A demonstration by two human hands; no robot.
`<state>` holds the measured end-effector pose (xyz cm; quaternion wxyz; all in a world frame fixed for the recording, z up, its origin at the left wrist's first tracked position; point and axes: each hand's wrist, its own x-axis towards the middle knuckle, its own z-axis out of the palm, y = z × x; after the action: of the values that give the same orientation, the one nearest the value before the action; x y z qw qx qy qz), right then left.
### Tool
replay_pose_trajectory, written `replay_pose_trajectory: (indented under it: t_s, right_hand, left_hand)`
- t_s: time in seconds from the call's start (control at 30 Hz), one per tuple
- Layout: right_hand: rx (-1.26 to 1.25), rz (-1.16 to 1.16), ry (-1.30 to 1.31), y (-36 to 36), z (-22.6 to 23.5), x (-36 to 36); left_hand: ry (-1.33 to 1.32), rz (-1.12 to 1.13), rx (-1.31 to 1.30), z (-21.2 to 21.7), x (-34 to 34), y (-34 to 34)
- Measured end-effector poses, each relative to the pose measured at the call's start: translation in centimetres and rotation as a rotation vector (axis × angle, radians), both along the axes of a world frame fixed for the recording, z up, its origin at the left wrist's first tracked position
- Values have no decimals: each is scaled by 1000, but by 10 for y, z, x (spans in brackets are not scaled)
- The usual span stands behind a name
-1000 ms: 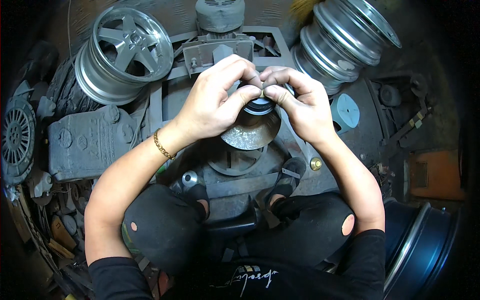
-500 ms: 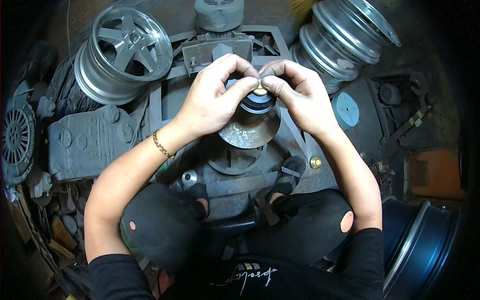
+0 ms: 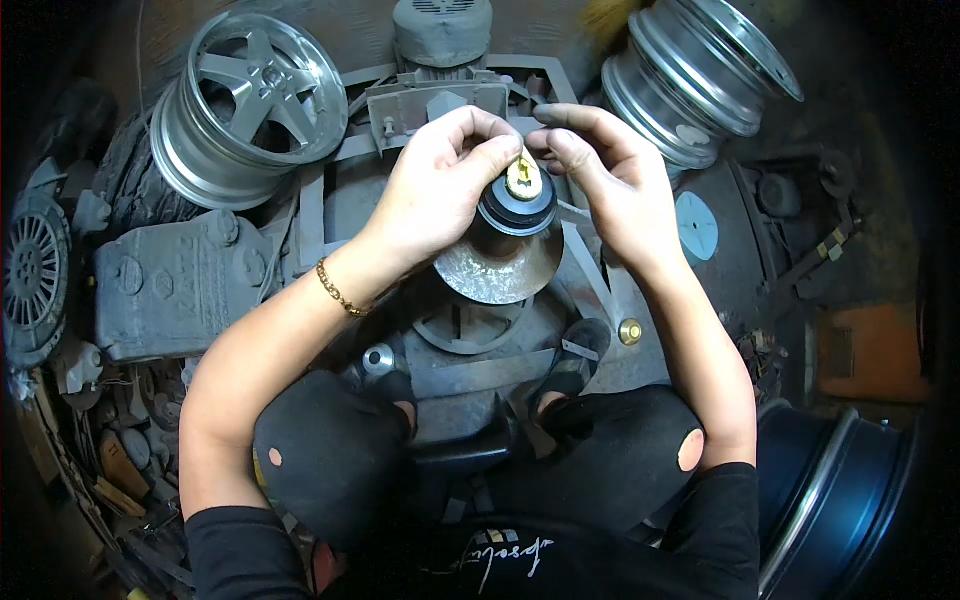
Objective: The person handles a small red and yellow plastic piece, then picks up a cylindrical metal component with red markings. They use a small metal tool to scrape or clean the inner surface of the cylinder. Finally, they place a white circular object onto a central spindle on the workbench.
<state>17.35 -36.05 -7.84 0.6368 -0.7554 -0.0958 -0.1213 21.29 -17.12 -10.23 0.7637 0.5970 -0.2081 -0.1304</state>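
Observation:
In the middle, a spindle-like stand carries a dark stepped disc (image 3: 515, 215) above a wide, worn metal cone (image 3: 500, 272). A small brass-coloured piece (image 3: 524, 180) with a dark slot-like opening sits over the disc. My left hand (image 3: 425, 190) reaches it from the left, thumb and index finger pinched at its upper end. To the right, my right hand (image 3: 622, 180) is apart from the piece, its fingers loosely bent and separated with nothing visible in them. The fingertips of the left hand partly hide where they grip.
Silver wheel rims (image 3: 250, 105) stand at the far left and far right. A grey motor (image 3: 443, 30) is behind the stand. A round brass part (image 3: 629, 331) and a silver ring (image 3: 378, 359) lie near my feet. A blue-black rim (image 3: 830, 490) stands at lower right.
My right hand has let go of the brass-coloured piece and drawn back to the right, its fingers opening. My left hand stays pinched at the piece, which now shows more plainly.

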Motion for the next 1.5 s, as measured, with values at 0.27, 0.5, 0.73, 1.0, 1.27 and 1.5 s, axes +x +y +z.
replay_pose_trajectory:
  t_s: [0.27,0.5,0.73,1.0,1.27,1.5]
  right_hand:
    - [-341,4,-154,0,3,3]
    - [-374,-16,-163,12,14,3]
    - [-384,54,-384,8,21,-3]
    - [-151,2,-377,-6,30,-9]
    - [63,-18,-199,-10,32,-3]
    - [-380,-117,-372,-11,42,-17]
  left_hand:
    - [-216,149,201,5,2,-11]
    - [-268,76,59,34,8,10]
    - [-651,-115,419,30,14,38]
    - [-774,-20,440,37,6,10]
    - [-518,271,80,69,17,25]
    - [-450,229,358,84,-5,95]
